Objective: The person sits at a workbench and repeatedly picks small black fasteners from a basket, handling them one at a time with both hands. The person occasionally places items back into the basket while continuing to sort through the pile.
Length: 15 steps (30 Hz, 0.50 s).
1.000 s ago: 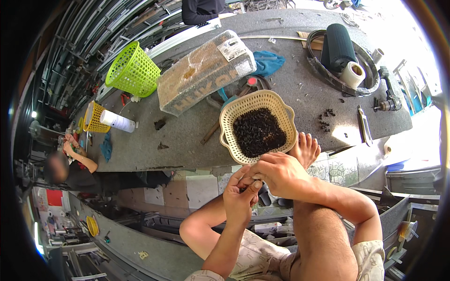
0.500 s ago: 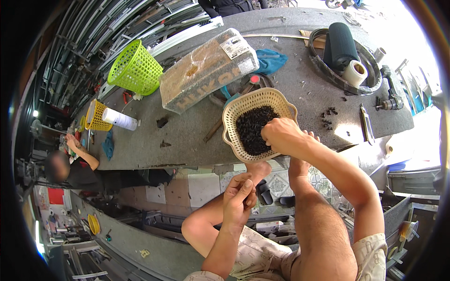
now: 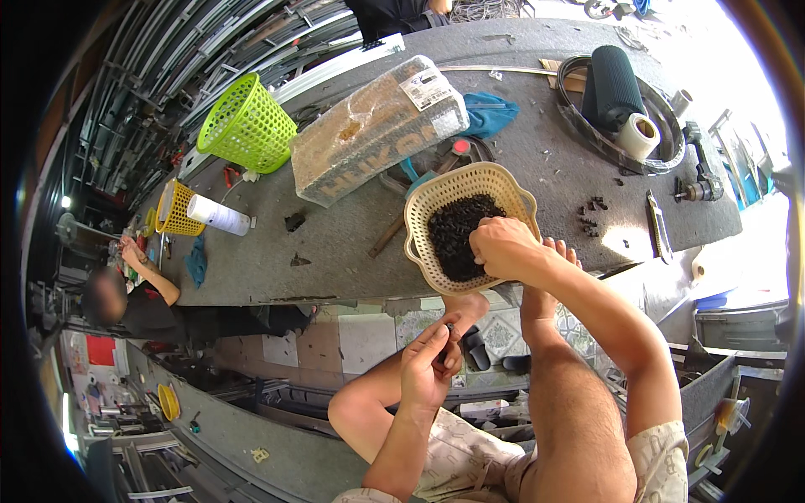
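Observation:
A cream plastic basket (image 3: pixel 418 239) with perforated walls sits at the bench's near edge, holding a heap of small black parts (image 3: pixel 453 230). My right hand (image 3: pixel 507 250) reaches into it from the right, its fingers bent together at the heap; whatever they pinch is hidden. Over my lap, in front of the bench, my left hand (image 3: pixel 430 362) is closed. A small black piece (image 3: pixel 449 329) shows at its thumb and fingertips, and more dark material is partly visible in the curled fingers. Several loose black parts (image 3: pixel 589 220) lie on the bench right of the basket.
Behind the basket are a wrapped cardboard box (image 3: pixel 369 138), a blue cloth (image 3: pixel 489 115) and a green basket (image 3: pixel 249 126). A utility knife (image 3: pixel 658 226), a drill (image 3: pixel 700 172) and a coiled strip (image 3: pixel 579 142) around rolls lie right. Other people stand left and at the far edge.
My right hand stays at the heap with its fingers slightly shifted. A dark piece now shows at my left fingertips. The view has shifted slightly, and the far person's hand has come into sight.

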{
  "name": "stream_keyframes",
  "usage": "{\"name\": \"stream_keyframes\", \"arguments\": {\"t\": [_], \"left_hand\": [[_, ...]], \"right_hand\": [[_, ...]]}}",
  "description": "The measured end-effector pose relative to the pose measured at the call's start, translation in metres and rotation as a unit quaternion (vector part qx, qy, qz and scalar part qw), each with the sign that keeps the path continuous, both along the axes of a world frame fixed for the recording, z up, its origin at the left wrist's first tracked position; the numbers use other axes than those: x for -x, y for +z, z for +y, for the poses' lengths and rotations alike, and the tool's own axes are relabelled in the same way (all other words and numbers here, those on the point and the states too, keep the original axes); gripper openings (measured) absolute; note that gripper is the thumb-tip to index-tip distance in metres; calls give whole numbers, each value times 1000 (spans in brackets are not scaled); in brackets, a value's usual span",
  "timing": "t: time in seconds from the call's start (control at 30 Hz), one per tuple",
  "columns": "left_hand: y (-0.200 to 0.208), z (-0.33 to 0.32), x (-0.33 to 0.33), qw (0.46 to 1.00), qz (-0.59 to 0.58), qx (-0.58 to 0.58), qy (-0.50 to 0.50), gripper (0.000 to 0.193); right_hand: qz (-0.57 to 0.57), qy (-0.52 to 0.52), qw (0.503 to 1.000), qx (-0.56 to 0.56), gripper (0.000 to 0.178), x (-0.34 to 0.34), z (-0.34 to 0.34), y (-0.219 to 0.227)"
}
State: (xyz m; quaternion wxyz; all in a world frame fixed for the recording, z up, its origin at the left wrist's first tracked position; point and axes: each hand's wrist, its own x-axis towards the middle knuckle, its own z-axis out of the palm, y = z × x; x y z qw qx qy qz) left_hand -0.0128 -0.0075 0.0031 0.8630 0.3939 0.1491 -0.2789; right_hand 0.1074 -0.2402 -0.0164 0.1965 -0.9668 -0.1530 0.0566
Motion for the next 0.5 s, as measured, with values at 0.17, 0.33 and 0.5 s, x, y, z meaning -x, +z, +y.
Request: {"name": "stream_keyframes", "arguments": {"t": [0.17,0.33,0.5], "left_hand": [[-1,-2,-4,999,-34,7,23,30],[-6,-9,-9,996,-71,40,41,16],[-8,-9,-8,994,-91,36,44,15]], "right_hand": [[7,-84,957,-276,14,22,-2,27],[136,-23,900,-414,14,58,14,50],[186,-38,879,-437,17,73,24,54]]}}
